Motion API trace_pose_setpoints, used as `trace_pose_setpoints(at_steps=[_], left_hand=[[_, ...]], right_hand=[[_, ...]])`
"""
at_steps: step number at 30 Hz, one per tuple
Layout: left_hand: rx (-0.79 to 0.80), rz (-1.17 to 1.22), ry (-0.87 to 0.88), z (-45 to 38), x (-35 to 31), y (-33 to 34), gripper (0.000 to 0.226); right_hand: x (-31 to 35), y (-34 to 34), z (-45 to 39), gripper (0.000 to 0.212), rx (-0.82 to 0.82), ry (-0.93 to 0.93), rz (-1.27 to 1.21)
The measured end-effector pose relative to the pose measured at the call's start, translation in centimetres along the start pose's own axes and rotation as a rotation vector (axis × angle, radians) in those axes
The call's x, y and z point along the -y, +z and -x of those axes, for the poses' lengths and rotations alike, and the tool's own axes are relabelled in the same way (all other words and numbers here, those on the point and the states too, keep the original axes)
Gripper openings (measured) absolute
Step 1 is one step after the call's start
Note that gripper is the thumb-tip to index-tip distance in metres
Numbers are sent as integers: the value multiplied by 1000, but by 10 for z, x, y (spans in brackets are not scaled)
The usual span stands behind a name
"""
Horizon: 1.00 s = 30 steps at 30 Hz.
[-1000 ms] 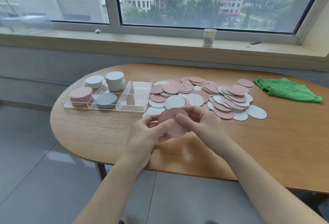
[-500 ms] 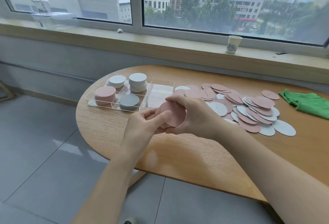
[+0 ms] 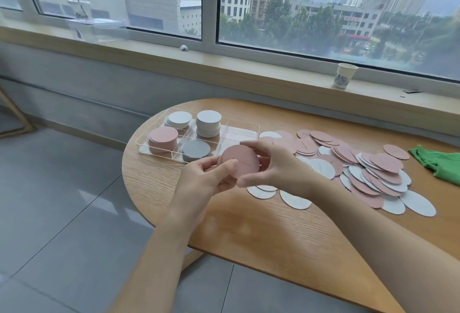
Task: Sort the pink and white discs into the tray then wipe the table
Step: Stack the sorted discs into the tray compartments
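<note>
The fingers (image 3: 230, 165) of the left hand (image 3: 204, 183) are curling around the near-left edge of a small stack of pink discs (image 3: 240, 164), thumb lying on the front face, while the right hand (image 3: 273, 168) is pinching the same stack from the other side, thumb under the lower rim and fingertips over the top rim. Both hands are clamping on the stack, which is hovering above the desk (image 3: 249, 225), just in front of the clear tray (image 3: 256, 129).

The discs are looking thin, flat and light, probably card or foam (the faint lettering on the front face suggests a printed surface), so they are likely sliding over each other easily; a rim-to-rim pinch like this one is probably the safest way of keeping them squared up. Pressing hard on the faces could bend them.

Beyond the hands, the tray is already holding a pink stack (image 3: 163, 139) in its near-left compartment, two white stacks (image 3: 207, 122) in the far compartments and a grey-looking stack (image 3: 196, 151) in the near-middle one, whose colour I cannot settle in this shadow. The right-hand compartments are looking bare. To the right, a loose heap of pink and white discs (image 3: 368, 168) is spreading over the desk, and a green cloth (image 3: 440, 163) is lying at the far right edge, so by my judgement the sorting is far from finished and the wiping has not yet begun.
</note>
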State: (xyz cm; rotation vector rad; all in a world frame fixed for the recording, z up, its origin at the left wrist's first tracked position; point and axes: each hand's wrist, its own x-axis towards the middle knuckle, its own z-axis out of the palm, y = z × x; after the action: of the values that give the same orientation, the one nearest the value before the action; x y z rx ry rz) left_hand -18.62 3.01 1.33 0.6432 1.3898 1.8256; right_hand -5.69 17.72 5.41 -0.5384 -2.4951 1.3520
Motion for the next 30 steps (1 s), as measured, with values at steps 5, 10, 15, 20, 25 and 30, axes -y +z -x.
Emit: trace_pose_setpoints(at_steps=[5, 10, 15, 20, 25, 30], left_hand=[[1, 10, 46, -6, -5, 1, 31], [-136, -221, 147, -20, -3, 3, 50], [-241, -526, 284, -28, 6, 3, 48], [-268, -660, 373, -35, 17, 4, 35], [-261, -738, 405, -43, 24, 4, 29], [-236, -745, 397, -48, 30, 3, 30]], right_hand=[[-7, -11, -10, 35, 95, 117, -379], [-14, -25, -36, 48, 45, 183, -451], [-14, -59, -76, 47, -92, 236, -388], [-29, -75, -125, 42, -123, 307, -286], [-46, -70, -155, 39, -82, 351, -186], [-47, -65, -171, 35, -15, 375, -92]])
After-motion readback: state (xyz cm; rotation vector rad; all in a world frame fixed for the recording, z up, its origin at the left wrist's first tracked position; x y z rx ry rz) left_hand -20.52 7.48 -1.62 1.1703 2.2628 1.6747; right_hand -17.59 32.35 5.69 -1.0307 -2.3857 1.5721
